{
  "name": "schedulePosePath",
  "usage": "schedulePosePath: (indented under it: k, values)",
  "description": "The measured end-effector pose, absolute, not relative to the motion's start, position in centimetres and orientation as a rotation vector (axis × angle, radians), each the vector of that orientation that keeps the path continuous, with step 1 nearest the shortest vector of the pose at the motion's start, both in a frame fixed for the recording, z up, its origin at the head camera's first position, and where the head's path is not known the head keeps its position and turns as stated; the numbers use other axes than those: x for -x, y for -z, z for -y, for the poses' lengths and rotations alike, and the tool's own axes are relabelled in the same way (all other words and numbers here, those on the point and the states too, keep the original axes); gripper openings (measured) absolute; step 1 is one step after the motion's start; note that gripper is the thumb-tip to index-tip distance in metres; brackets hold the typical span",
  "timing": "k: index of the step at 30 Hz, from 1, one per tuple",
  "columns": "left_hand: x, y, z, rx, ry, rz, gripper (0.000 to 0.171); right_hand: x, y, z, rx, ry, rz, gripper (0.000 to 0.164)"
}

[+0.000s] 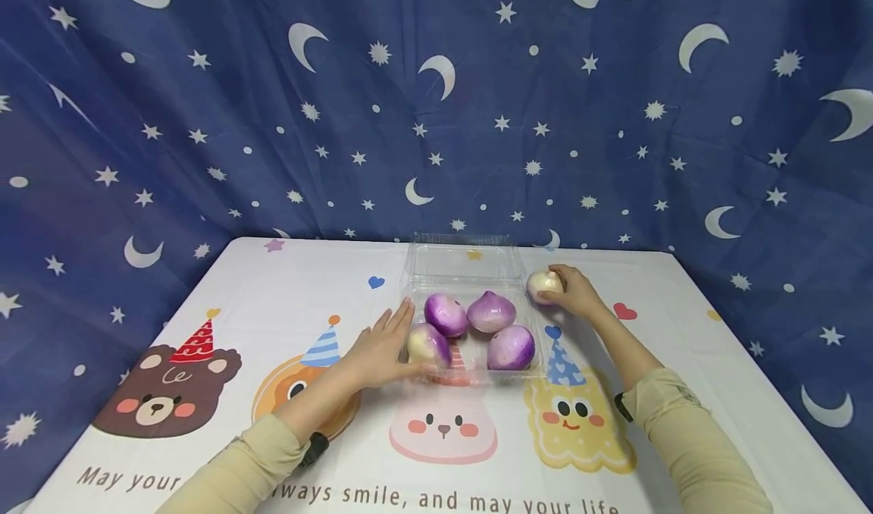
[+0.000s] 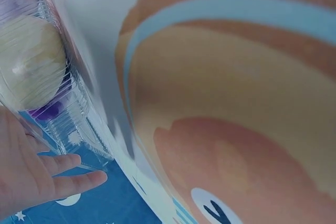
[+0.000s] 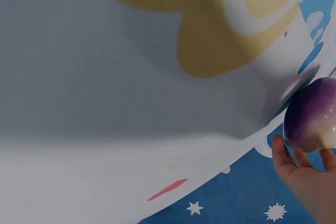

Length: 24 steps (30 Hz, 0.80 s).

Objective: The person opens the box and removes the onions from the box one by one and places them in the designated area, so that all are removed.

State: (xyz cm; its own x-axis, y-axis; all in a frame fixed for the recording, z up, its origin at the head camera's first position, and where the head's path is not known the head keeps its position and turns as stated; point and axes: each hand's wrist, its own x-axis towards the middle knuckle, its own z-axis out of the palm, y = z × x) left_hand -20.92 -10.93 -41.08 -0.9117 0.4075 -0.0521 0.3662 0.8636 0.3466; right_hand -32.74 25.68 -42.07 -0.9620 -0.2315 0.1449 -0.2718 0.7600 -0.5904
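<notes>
A clear plastic clamshell box (image 1: 470,358) lies with its lid (image 1: 464,260) folded back, and several purple-and-white onions (image 1: 491,313) sit in its base. My left hand (image 1: 383,349) rests at the box's front left corner, fingers straight along the side and thumb at the front edge. In the left wrist view those spread fingers (image 2: 68,183) lie beside the clear wall, near a pale onion (image 2: 31,61). Just right of the box, my right hand (image 1: 576,293) grips another onion (image 1: 543,286) between thumb and fingers. That onion (image 3: 312,114) shows purple and cream in the right wrist view.
The table is covered by a white cloth (image 1: 327,271) printed with cartoon animals, hearts and lettering. Behind its far edge hangs a dark blue curtain (image 1: 477,195) with moons and stars, close to the lid.
</notes>
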Motion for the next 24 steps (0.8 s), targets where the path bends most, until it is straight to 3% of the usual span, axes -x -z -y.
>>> schedulePosePath:
  k: [24]
  values:
    - [20.80, 40.98, 10.77, -0.603, -0.501, -2.892, 0.110, 32.28, 41.56, -26.05, -0.354, -0.957, 2.897, 0.067]
